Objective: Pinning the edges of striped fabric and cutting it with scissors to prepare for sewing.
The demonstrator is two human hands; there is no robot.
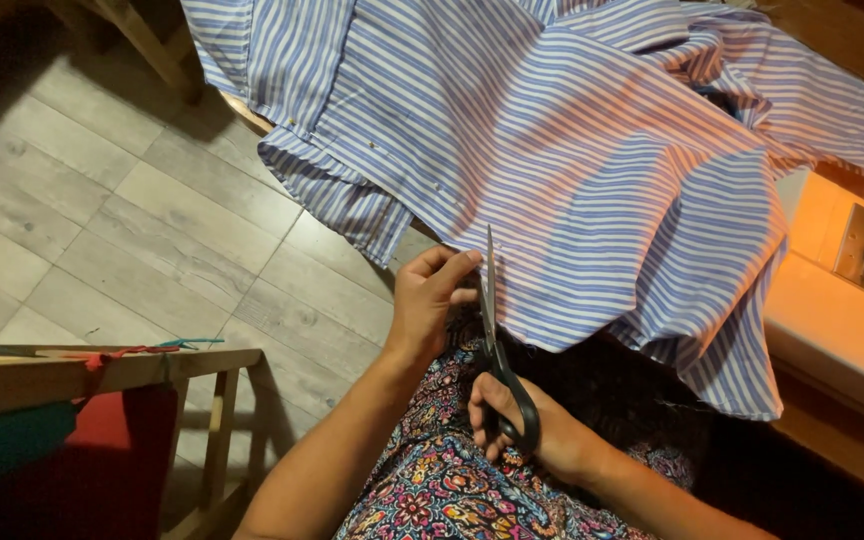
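My left hand (430,300) pinches the hem of the one striped shirt (592,170), which drapes off the worktop (242,108) towards my lap. My right hand (527,425) grips the single pair of scissors (497,350), blades entering the edge. Cutting has just begun, I judge; the next snip needs taut cloth.

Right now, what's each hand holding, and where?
Right hand grips the scissors by their black handles. Left hand pinches the striped shirt's edge beside the blades.
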